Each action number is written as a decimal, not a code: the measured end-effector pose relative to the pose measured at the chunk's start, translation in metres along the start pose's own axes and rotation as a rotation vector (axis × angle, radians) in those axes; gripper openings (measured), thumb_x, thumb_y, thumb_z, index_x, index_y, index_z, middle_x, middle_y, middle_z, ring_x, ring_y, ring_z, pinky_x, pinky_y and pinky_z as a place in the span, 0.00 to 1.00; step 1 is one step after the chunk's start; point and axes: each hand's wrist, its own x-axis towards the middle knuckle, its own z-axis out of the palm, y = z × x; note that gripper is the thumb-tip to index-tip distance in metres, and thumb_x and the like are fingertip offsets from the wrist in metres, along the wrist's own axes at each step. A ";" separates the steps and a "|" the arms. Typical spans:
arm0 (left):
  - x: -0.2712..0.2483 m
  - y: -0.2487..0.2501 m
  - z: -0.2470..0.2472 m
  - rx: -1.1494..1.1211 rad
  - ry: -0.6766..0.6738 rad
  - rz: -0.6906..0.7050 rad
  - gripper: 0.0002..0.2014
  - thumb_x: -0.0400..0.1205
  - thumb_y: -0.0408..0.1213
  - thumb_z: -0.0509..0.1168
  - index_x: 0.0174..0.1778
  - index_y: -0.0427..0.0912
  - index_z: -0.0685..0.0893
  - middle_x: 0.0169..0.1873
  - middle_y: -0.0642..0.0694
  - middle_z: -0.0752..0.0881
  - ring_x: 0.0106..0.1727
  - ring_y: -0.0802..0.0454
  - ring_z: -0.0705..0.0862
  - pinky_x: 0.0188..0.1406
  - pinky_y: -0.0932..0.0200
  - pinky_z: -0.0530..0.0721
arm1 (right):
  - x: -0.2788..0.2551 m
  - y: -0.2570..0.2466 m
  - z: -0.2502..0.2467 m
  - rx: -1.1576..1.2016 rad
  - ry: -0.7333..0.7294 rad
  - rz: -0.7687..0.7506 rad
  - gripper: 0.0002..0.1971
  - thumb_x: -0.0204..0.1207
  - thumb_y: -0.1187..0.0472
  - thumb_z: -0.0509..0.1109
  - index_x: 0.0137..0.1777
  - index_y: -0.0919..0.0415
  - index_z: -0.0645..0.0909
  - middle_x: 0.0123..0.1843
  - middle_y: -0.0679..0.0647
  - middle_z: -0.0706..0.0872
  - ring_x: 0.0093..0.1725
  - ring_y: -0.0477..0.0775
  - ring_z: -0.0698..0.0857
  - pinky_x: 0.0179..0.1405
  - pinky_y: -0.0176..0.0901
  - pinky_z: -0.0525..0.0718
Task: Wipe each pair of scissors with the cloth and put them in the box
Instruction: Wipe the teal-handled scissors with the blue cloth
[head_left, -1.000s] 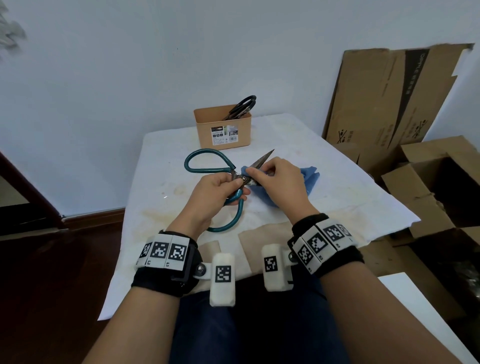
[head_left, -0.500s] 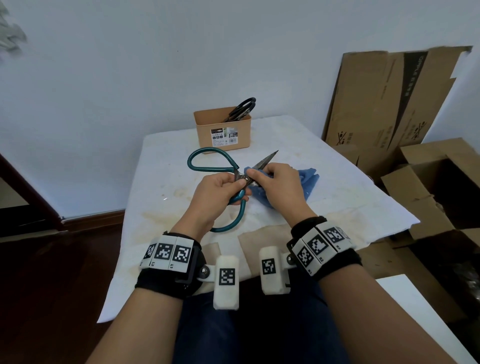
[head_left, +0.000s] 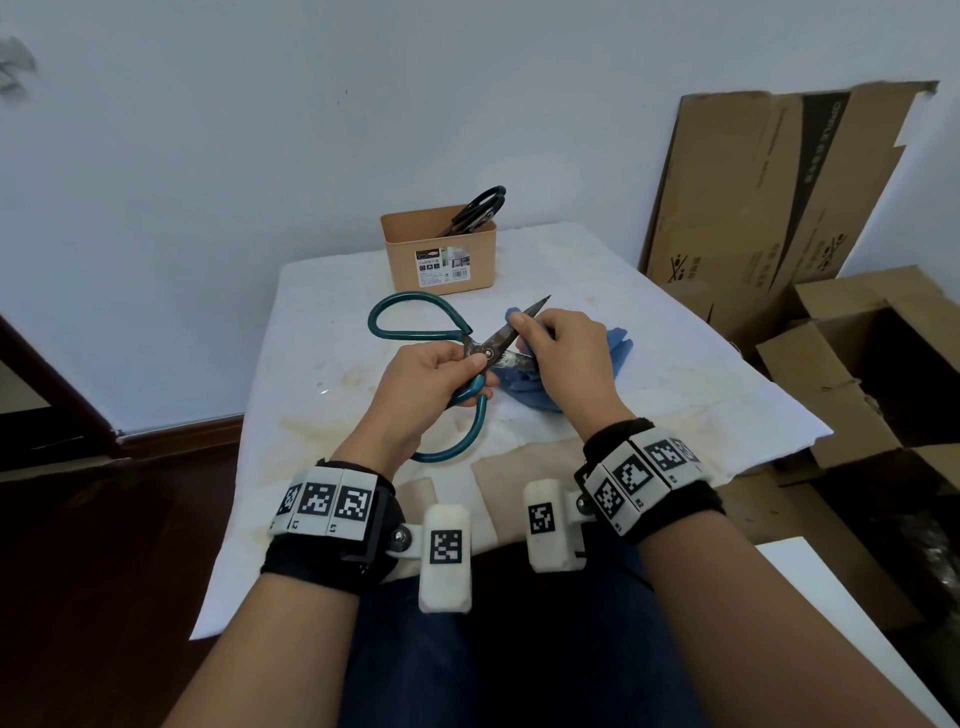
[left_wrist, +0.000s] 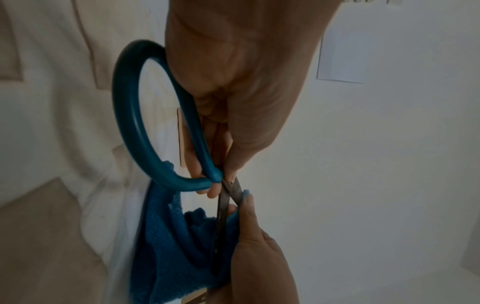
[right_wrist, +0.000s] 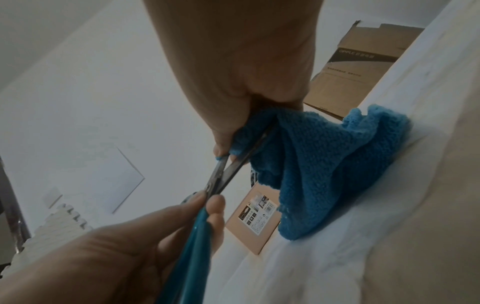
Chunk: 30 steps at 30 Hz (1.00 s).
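My left hand (head_left: 434, 379) grips teal scissors (head_left: 415, 325) at pivot, above worktop (head_left: 675, 395) centre. Right hand (head_left: 563, 353) pinches blue cloth (head_left: 618, 345) round upper blade. Steel stiff, weighty, edges sharp: hold at pivot, handles. Cloth soft. Box (head_left: 439, 260) far.
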 end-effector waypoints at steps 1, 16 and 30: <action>0.000 0.000 0.000 -0.003 -0.004 -0.007 0.08 0.86 0.32 0.66 0.53 0.32 0.88 0.42 0.40 0.93 0.40 0.51 0.92 0.41 0.63 0.88 | 0.000 0.002 0.000 0.006 0.008 -0.004 0.23 0.83 0.50 0.67 0.30 0.66 0.80 0.28 0.52 0.82 0.29 0.49 0.77 0.45 0.51 0.77; 0.001 0.001 -0.004 -0.041 0.007 -0.088 0.07 0.87 0.32 0.65 0.47 0.36 0.88 0.39 0.43 0.94 0.39 0.51 0.92 0.40 0.63 0.88 | 0.011 -0.001 -0.026 0.215 0.260 -0.037 0.07 0.81 0.55 0.69 0.49 0.53 0.88 0.50 0.53 0.88 0.46 0.44 0.86 0.55 0.44 0.85; 0.002 0.003 -0.001 -0.058 0.013 -0.100 0.08 0.86 0.32 0.66 0.54 0.32 0.88 0.40 0.41 0.93 0.38 0.53 0.92 0.37 0.65 0.86 | 0.005 -0.002 0.000 -0.051 -0.057 -0.165 0.04 0.74 0.59 0.76 0.45 0.59 0.88 0.46 0.52 0.81 0.39 0.40 0.81 0.47 0.29 0.79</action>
